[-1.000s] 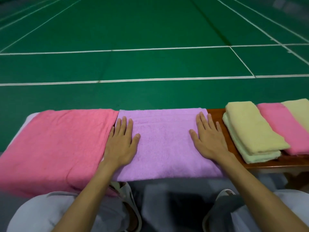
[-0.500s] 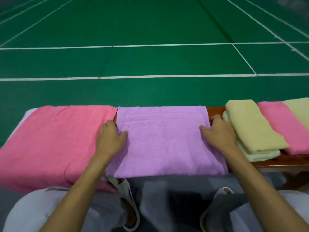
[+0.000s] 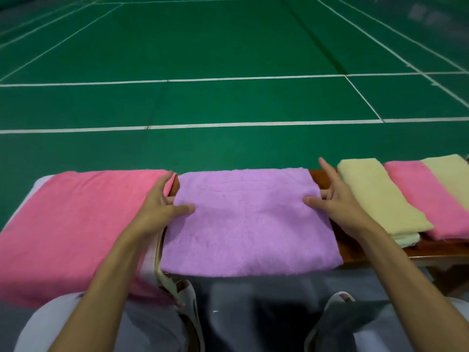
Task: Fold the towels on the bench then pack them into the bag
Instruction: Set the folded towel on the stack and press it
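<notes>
Presently, locate purple towel [image 3: 243, 224] at centre of bench [image 3: 327, 177], laid flat, near edge hanging over the front. Note L hand [image 3: 157, 207] at its L side edge and R hand [image 3: 337, 201] at its R side edge. Thumb on top each side, fingers tucked beneath: pinching the cloth, not pressing it. R index finger stuck out free of the cloth.

Judge long axis approx. L–R, i.e. running hand to hand; equally near both hands. Expect next fold to carry one side edge across to the other, or lift both together; cannot tell which.

Keep clear of spread pink towel [image 3: 76, 224] touching L hand, and of folded yellow towel [image 3: 375, 199] just beside R hand. Folded pink towel [image 3: 426, 199] and 2nd yellow towel [image 3: 449, 174] beyond.

Hidden: fingertips under cloth, no. of layers in purple towel, R end of bench (cut off). No bag identifiable. Beige strap [image 3: 162, 262] below L wrist poss. part of one, unconfirmed.
</notes>
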Tool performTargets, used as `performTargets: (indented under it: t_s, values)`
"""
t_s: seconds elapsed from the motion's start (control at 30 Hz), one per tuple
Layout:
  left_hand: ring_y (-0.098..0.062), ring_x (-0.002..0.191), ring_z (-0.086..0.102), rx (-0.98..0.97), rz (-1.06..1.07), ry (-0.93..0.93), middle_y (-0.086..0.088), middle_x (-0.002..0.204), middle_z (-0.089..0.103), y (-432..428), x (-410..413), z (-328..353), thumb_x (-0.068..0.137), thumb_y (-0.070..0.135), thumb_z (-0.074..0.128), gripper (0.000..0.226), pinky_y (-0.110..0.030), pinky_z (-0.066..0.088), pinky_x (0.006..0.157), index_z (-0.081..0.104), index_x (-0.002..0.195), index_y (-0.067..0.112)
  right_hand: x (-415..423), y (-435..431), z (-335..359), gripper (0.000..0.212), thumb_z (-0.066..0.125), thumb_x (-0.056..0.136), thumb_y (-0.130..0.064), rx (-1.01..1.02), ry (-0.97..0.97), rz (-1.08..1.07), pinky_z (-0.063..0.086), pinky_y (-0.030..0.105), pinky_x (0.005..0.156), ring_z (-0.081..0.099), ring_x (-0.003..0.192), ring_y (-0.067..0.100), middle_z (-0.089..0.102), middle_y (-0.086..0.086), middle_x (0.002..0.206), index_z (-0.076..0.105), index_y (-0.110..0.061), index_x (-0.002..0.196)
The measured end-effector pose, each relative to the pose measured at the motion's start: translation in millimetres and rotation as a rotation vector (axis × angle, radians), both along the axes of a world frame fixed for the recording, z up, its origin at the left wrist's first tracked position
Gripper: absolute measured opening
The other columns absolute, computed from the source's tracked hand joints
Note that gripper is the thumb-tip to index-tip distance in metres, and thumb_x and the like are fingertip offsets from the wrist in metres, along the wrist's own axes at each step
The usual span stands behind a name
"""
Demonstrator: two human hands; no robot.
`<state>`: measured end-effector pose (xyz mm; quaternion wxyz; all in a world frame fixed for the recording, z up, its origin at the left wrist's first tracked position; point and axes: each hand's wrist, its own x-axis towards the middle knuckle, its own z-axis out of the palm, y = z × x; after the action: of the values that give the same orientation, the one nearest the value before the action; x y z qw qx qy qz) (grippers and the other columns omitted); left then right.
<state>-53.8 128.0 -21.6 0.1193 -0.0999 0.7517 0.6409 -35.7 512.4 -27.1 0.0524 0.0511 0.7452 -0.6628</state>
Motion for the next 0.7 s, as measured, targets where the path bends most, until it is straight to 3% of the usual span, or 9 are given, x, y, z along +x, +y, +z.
performTargets:
  t_s: [0.07, 0.13, 0.2, 0.3, 0.37, 0.5, 0.6, 0.7]
  values:
    - [-0.028, 0.104, 0.071, 0.029, -0.076, 0.043, -0.02, 0.114, 0.074, -7, 0, 5, 0.083, -0.013, 0.073, 0.074, -0.045, 0.06, 0.09, 0.053, 0.145, 0.022, 1, 4, 7, 0.087, 0.067, 0.087, 0.014, -0.052, 0.004, 0.053, 0.06, 0.028, 0.073, 0.073, 0.084, 0.013, 0.078, 0.005, 0.098, 0.036, -0.038, 0.15]
    - [-0.022, 0.105, 0.067, -0.035, -0.072, 0.112, -0.017, 0.116, 0.074, -11, -2, 8, 0.083, -0.017, 0.071, 0.058, -0.036, 0.058, 0.093, 0.067, 0.133, 0.011, 2, 8, 15, 0.073, 0.07, 0.084, 0.015, 0.061, 0.02, 0.087, 0.056, 0.02, 0.072, 0.065, 0.073, 0.004, 0.075, -0.006, 0.081, 0.052, -0.023, 0.145]
    - [-0.016, 0.098, 0.069, -0.136, -0.049, 0.18, -0.006, 0.107, 0.078, -13, -1, 11, 0.083, -0.016, 0.072, 0.045, -0.029, 0.061, 0.086, 0.074, 0.119, 0.009, 2, 15, 18, 0.055, 0.071, 0.083, 0.015, 0.196, 0.027, 0.073, 0.055, 0.023, 0.074, 0.058, 0.068, 0.004, 0.069, -0.005, 0.07, 0.065, -0.01, 0.132]
    - [-0.006, 0.077, 0.073, -0.378, -0.034, 0.262, 0.006, 0.085, 0.079, -17, 2, 13, 0.081, -0.01, 0.078, 0.036, -0.032, 0.064, 0.072, 0.078, 0.107, 0.015, 3, 19, 25, 0.039, 0.073, 0.084, 0.012, 0.335, 0.039, 0.055, 0.057, 0.042, 0.084, 0.065, 0.081, 0.015, 0.078, 0.013, 0.089, 0.074, -0.01, 0.117]
    - [-0.004, 0.073, 0.074, -0.503, -0.016, 0.306, 0.009, 0.078, 0.078, -17, 5, 17, 0.078, -0.002, 0.085, 0.031, -0.033, 0.064, 0.067, 0.08, 0.101, 0.017, 1, 22, 29, 0.036, 0.072, 0.085, 0.011, 0.387, 0.072, 0.067, 0.059, 0.035, 0.08, 0.069, 0.082, 0.012, 0.079, 0.005, 0.089, 0.076, -0.014, 0.111]
    - [0.006, 0.062, 0.068, -0.661, 0.035, 0.428, 0.016, 0.069, 0.072, -12, 10, 28, 0.074, 0.012, 0.09, 0.021, -0.011, 0.049, 0.05, 0.083, 0.091, 0.021, 0, 21, 43, 0.031, 0.076, 0.083, 0.008, 0.516, 0.182, 0.052, 0.061, 0.028, 0.077, 0.074, 0.083, 0.011, 0.08, 0.0, 0.089, 0.08, -0.014, 0.104]
    - [0.0, 0.06, 0.067, -0.736, 0.115, 0.531, 0.012, 0.069, 0.073, -10, 9, 35, 0.076, 0.014, 0.088, 0.015, -0.026, 0.057, 0.057, 0.084, 0.088, 0.023, -4, 21, 56, 0.027, 0.08, 0.079, -0.001, 0.705, 0.295, 0.015, 0.057, 0.018, 0.072, 0.071, 0.079, 0.002, 0.079, -0.004, 0.088, 0.082, -0.018, 0.101]
    - [-0.009, 0.066, 0.069, -0.77, 0.226, 0.644, 0.002, 0.074, 0.077, -6, 1, 38, 0.076, 0.016, 0.082, 0.012, -0.03, 0.054, 0.063, 0.083, 0.086, 0.023, -11, 19, 63, 0.019, 0.078, 0.079, -0.006, 0.872, 0.404, -0.074, 0.058, 0.032, 0.069, 0.071, 0.073, 0.009, 0.078, -0.001, 0.08, 0.084, -0.019, 0.092]
